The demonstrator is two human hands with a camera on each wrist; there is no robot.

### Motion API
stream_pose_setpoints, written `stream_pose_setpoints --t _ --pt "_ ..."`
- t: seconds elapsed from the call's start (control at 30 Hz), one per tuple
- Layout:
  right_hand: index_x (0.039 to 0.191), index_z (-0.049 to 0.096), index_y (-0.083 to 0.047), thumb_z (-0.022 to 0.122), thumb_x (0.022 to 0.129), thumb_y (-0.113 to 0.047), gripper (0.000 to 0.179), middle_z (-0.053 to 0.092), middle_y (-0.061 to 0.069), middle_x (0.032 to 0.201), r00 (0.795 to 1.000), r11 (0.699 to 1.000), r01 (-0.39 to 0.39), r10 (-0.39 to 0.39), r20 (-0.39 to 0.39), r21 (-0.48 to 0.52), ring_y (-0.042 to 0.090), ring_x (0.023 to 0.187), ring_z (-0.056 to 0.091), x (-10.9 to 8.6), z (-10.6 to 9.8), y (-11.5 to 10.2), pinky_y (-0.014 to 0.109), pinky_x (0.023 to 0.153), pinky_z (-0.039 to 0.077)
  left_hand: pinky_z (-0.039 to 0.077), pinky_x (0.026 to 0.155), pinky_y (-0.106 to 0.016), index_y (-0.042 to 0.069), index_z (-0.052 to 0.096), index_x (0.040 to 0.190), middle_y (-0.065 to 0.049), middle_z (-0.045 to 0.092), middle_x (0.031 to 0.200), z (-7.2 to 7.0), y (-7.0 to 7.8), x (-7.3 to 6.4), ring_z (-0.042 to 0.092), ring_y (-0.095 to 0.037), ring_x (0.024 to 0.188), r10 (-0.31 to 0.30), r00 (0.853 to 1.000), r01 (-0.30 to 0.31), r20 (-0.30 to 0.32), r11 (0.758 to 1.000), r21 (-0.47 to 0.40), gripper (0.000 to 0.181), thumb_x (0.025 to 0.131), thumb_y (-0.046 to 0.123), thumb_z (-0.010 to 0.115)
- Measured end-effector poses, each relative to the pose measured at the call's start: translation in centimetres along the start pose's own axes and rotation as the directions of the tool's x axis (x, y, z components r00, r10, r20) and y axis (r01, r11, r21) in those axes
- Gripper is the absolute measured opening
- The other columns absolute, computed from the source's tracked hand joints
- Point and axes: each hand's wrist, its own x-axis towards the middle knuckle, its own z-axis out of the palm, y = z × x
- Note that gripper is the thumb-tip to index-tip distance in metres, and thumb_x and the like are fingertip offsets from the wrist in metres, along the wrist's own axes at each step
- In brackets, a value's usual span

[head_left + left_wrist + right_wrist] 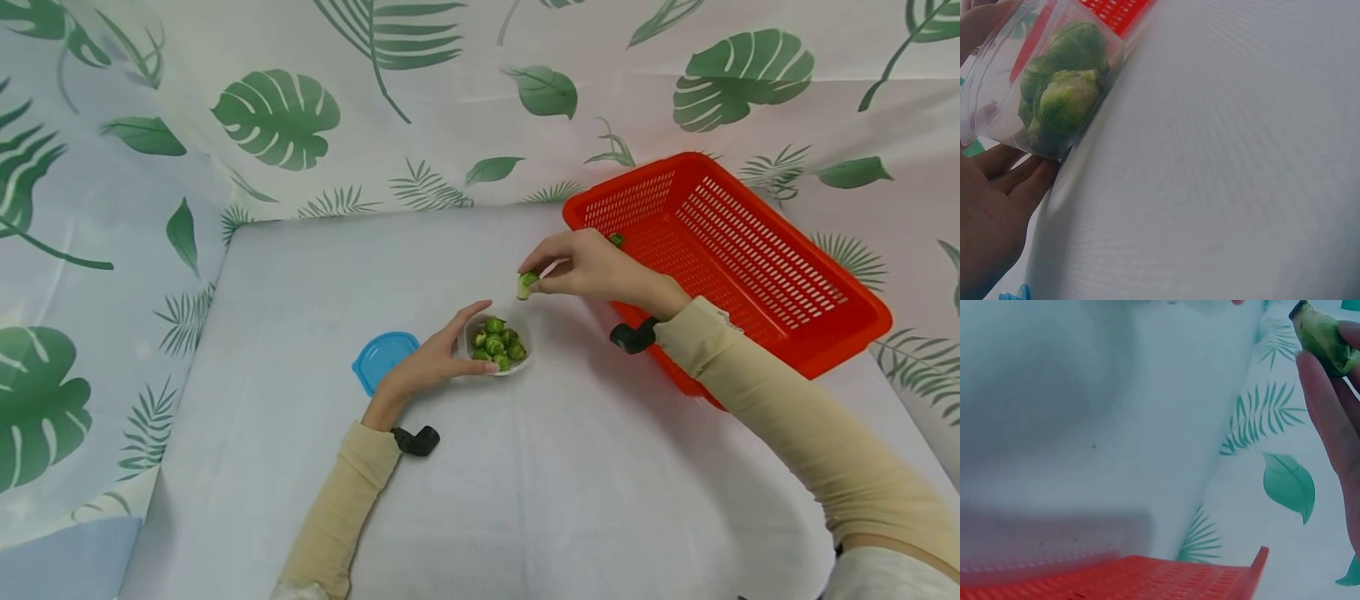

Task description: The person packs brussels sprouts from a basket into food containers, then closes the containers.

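My right hand [588, 268] pinches a Brussels sprout [527, 287] between thumb and fingertips, raised just beyond the container. In the right wrist view, the cut stem end of that sprout [1322, 339] points away from the fingers. A small clear plastic container [527, 340] stands on the table with several green sprouts [495, 342] inside. Thumb and fingers of my left hand [431, 362] spread around its left side and hold it. Through the clear wall in the left wrist view, sprouts [1069, 97] lie at the bottom.
A red slotted basket [757, 250] stands at the back right, beneath the right forearm. One sprout [616, 239] shows inside by its left wall. A blue lid [386, 357] lies left of the container, partly behind the left hand. Leaf-patterned cloth [450, 100] rises behind the table.
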Motion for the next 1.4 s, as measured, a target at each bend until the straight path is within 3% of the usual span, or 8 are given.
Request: stream_pose_setpoints --t 0.4,0.57,0.8,1.03,1.4 --pt "0.112 0.078 -0.007 0.076 0.091 -0.004 0.022 0.076 0.007 0.108 0.998 1.000 0.013 -0.012 0.055 -0.015 0.022 0.101 0.074 0.5 1.8 -0.1 0.039 0.091 0.060 0.022 0.123 -0.061 0.047 0.021 0.161 0.005 0.028 0.168 0.0 0.3 -0.3 0.017 -0.021 0.158 0.001 1.000 -0.001 -0.001 1.000 -0.001 0.093 0.090 0.039 0.080" --pt "0.114 0.077 -0.005 0.076 0.091 -0.004 0.023 0.075 0.007 0.110 0.996 1.000 0.023 -0.023 0.081 0.005 0.023 0.102 0.073 0.7 2.7 0.1 0.039 0.093 0.060 0.021 0.123 -0.063 0.045 0.020 0.162 0.005 0.030 0.167 0.0 0.3 -0.3 0.016 -0.022 0.159 -0.002 1.000 0.002 0.005 1.000 -0.008 0.094 0.090 0.040 0.080" --pt "0.114 0.078 -0.005 0.079 0.090 -0.005 0.024 0.076 0.008 0.109 0.994 0.998 0.059 -0.057 0.093 -0.021 0.024 0.101 0.074 1.3 3.8 0.2 0.040 0.091 0.061 0.022 0.122 -0.064 0.057 0.020 0.156 0.005 0.029 0.167 0.0 0.3 -0.2 0.016 -0.023 0.159 -0.016 1.000 0.017 0.008 1.000 -0.018 0.090 0.090 0.042 0.079" --pt "0.111 0.079 -0.007 0.083 0.087 -0.007 0.024 0.077 0.006 0.108 0.992 0.996 0.069 -0.063 0.110 -0.055 0.022 0.099 0.074 1.7 4.8 0.0 0.039 0.089 0.061 0.021 0.123 -0.063 0.054 0.017 0.158 0.010 0.016 0.171 -0.1 0.2 -0.3 0.012 -0.022 0.159 -0.034 0.999 0.034 0.006 0.999 -0.006 0.093 0.090 0.044 0.079" --pt "0.109 0.078 -0.005 0.082 0.088 -0.006 0.022 0.077 0.007 0.107 0.987 0.991 0.114 -0.105 0.124 -0.071 0.022 0.099 0.074 2.3 6.7 0.4 0.038 0.088 0.062 0.019 0.125 -0.059 0.049 0.015 0.161 0.013 0.014 0.171 -0.1 0.3 -0.3 0.010 -0.019 0.159 -0.045 0.999 0.045 0.007 0.999 -0.009 0.097 0.089 0.045 0.080"
